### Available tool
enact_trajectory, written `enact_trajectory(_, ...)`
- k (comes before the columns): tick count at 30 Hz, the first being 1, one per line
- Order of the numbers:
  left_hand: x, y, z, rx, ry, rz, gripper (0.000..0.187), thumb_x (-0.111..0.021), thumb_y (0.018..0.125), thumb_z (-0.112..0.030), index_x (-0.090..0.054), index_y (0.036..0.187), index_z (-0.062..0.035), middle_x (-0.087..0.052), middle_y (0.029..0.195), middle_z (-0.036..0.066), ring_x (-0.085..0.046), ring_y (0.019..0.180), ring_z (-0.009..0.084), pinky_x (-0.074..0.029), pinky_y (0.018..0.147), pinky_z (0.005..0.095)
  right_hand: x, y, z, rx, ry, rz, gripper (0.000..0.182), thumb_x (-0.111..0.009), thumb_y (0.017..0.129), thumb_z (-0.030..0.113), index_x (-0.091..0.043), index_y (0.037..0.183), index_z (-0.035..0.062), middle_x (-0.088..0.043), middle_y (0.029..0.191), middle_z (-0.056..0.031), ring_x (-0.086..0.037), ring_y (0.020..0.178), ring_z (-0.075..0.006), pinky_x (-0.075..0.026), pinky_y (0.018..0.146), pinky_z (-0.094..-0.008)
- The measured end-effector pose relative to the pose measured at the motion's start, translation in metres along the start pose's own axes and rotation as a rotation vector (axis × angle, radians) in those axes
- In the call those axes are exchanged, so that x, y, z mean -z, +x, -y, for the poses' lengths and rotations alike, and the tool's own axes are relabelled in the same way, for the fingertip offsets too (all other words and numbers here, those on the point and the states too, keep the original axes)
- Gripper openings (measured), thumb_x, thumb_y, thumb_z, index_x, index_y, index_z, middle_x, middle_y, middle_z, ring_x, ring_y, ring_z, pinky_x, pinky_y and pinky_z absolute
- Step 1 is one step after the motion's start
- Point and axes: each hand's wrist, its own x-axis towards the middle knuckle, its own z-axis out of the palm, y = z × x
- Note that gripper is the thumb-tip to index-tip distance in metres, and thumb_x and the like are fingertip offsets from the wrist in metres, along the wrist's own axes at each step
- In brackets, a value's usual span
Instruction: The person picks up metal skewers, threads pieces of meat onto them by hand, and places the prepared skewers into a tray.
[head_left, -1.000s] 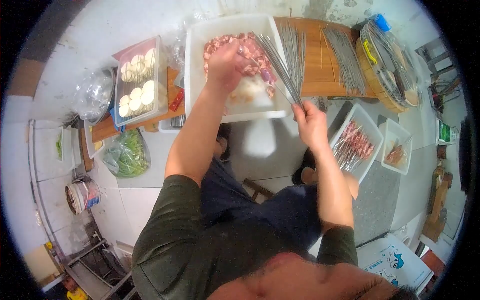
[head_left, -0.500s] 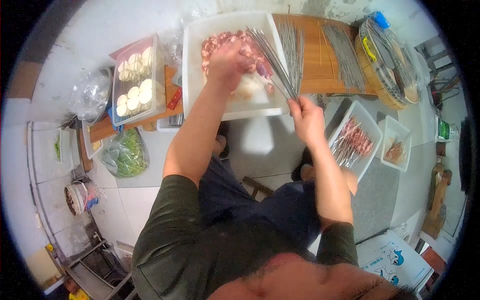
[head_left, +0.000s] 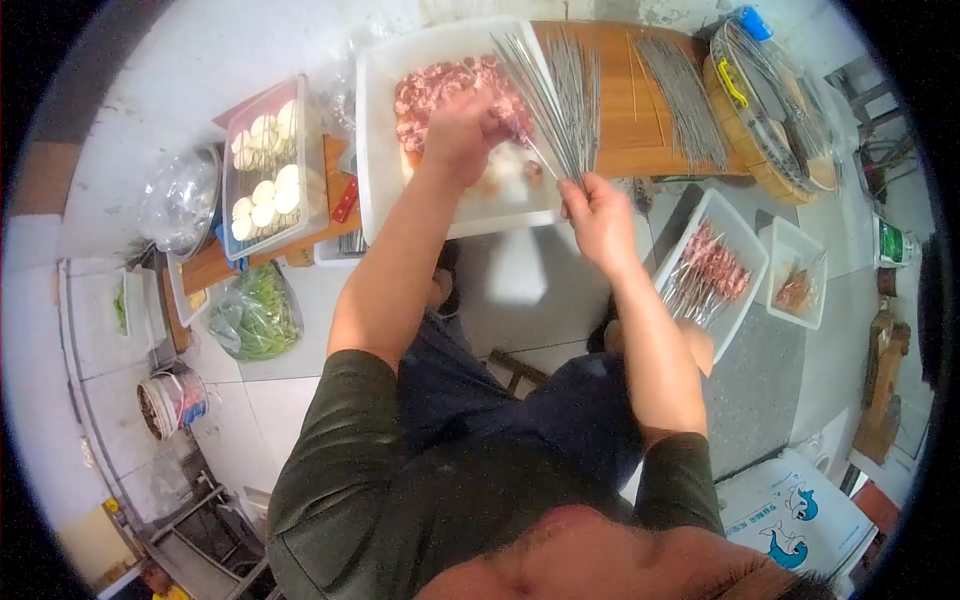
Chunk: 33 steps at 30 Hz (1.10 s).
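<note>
My left hand (head_left: 462, 138) is over the white tub (head_left: 372, 150), its fingers closed on a piece of meat at the tip of one metal skewer. Behind and beside it lies the heap of raw pink meat pieces (head_left: 425, 90) in the tub. A fanned bundle of long metal skewers (head_left: 545, 110) points up and left out of my right hand (head_left: 603, 222), which grips their lower ends just off the tub's right corner. One skewer stands apart from the bundle, slanting toward my left hand.
More skewers (head_left: 685, 100) lie on the wooden board (head_left: 625, 150), beside a round basket (head_left: 745, 130). Loaded meat skewers fill a white bin (head_left: 757, 262) at right, near a smaller container (head_left: 815, 295). At left are a box of white rounds (head_left: 318, 190), a red-handled knife (head_left: 346, 200) and bagged greens (head_left: 262, 320).
My left hand has come out of the meat heap toward the right and now meets a skewer tip. My right hand has shifted slightly left, and the skewers have fanned apart.
</note>
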Motion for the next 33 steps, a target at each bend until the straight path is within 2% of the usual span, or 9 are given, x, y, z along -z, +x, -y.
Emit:
enact_trajectory(2, -0.005, -0.001, -0.001, -0.002, -0.008, -0.002, 0.019, -0.063, 0.092, -0.019, -0.061, 0.099, -0.0017, -0.055, 0.074, 0.000, -0.054, 0.065, 0.0142, -0.051, 0.067, 0.0325, 0.004, 0.001, 0.003, -0.082, 0.033, 0.059, 0.026, -0.059, 0.096, 0.025, -0.062, 0.089, 0.0003, -0.063, 0.067, -0.0101, -0.057, 0.060, -0.0199, -0.046, 0.059, -0.0364)
enact_trajectory(5, 0.024, 0.021, 0.013, -0.039, 0.024, -0.034, 0.018, -0.062, 0.093, -0.019, -0.060, 0.098, -0.0019, -0.056, 0.074, 0.001, -0.052, 0.063, 0.0135, -0.049, 0.062, 0.0312, 0.008, 0.001, 0.000, -0.156, 0.180, 0.164, 0.024, -0.057, 0.097, 0.023, -0.062, 0.090, 0.0002, -0.063, 0.068, -0.0045, -0.057, 0.061, -0.0144, -0.046, 0.059, -0.0330)
enact_trajectory(8, 0.019, 0.014, 0.001, -0.048, 0.024, 0.039, 0.016, -0.062, 0.093, -0.018, -0.059, 0.094, -0.0030, -0.055, 0.074, 0.001, -0.052, 0.062, 0.0128, -0.047, 0.059, 0.0301, 0.011, -0.001, -0.006, -0.163, 0.183, 0.195, 0.023, -0.056, 0.097, 0.022, -0.062, 0.092, 0.0002, -0.062, 0.068, -0.0022, -0.057, 0.062, -0.0128, -0.046, 0.060, -0.0307)
enact_trajectory(17, 0.001, 0.005, 0.000, -0.026, -0.025, 0.005, 0.015, -0.057, 0.096, -0.017, -0.056, 0.090, -0.0037, -0.054, 0.073, 0.001, -0.047, 0.058, 0.0123, -0.045, 0.058, 0.0300, 0.008, -0.007, -0.007, -0.084, 0.004, 0.072, 0.026, -0.060, 0.094, 0.026, -0.064, 0.094, 0.0002, -0.066, 0.070, -0.0117, -0.063, 0.065, -0.0219, -0.049, 0.064, -0.0355)
enact_trajectory(23, 0.007, 0.007, 0.001, 0.008, 0.022, 0.084, 0.020, -0.052, 0.099, -0.021, -0.058, 0.099, -0.0023, -0.061, 0.082, 0.005, -0.059, 0.071, 0.0162, -0.051, 0.067, 0.0318, 0.010, -0.006, -0.002, -0.091, -0.002, 0.082, 0.026, -0.060, 0.094, 0.025, -0.064, 0.092, -0.0003, -0.065, 0.068, -0.0110, -0.061, 0.063, -0.0217, -0.048, 0.063, -0.0354)
enact_trajectory(26, 0.031, 0.024, 0.010, -0.023, 0.028, 0.213, 0.028, -0.050, 0.100, -0.024, -0.057, 0.110, 0.0009, -0.064, 0.089, 0.008, -0.064, 0.080, 0.0192, -0.053, 0.073, 0.0330, 0.010, -0.004, -0.007, -0.039, 0.066, 0.005, 0.030, -0.061, 0.095, 0.025, -0.059, 0.075, 0.0024, -0.057, 0.060, -0.0007, -0.049, 0.056, -0.0081, -0.041, 0.054, -0.0273)
enact_trajectory(29, 0.012, 0.011, 0.001, 0.024, 0.058, 0.030, 0.035, -0.050, 0.101, -0.026, -0.056, 0.115, 0.0044, -0.066, 0.091, 0.011, -0.065, 0.085, 0.0204, -0.053, 0.075, 0.0324, 0.027, -0.006, 0.007, -0.037, 0.045, -0.015, 0.030, -0.061, 0.096, 0.025, -0.059, 0.075, 0.0029, -0.057, 0.061, 0.0006, -0.049, 0.055, -0.0079, -0.040, 0.053, -0.0267)
enact_trajectory(32, 0.035, 0.032, 0.026, -0.013, 0.566, 0.036, 0.035, -0.054, 0.098, -0.025, -0.059, 0.118, 0.0032, -0.069, 0.096, 0.016, -0.067, 0.091, 0.0269, -0.053, 0.079, 0.0373, 0.045, -0.005, 0.007, -0.095, 0.052, 0.003, 0.026, -0.061, 0.094, 0.025, -0.064, 0.091, -0.0010, -0.064, 0.067, -0.0076, -0.059, 0.063, -0.0152, -0.046, 0.061, -0.0321)
enact_trajectory(33, 0.037, 0.034, 0.033, -0.113, 0.912, 0.123, 0.033, -0.055, 0.096, -0.025, -0.061, 0.116, 0.0012, -0.069, 0.098, 0.017, -0.067, 0.093, 0.0287, -0.053, 0.080, 0.0389, 0.048, -0.003, 0.004, -0.081, 0.071, -0.005, 0.027, -0.062, 0.094, 0.026, -0.064, 0.089, -0.0008, -0.064, 0.067, -0.0080, -0.059, 0.062, -0.0140, -0.046, 0.060, -0.0311)
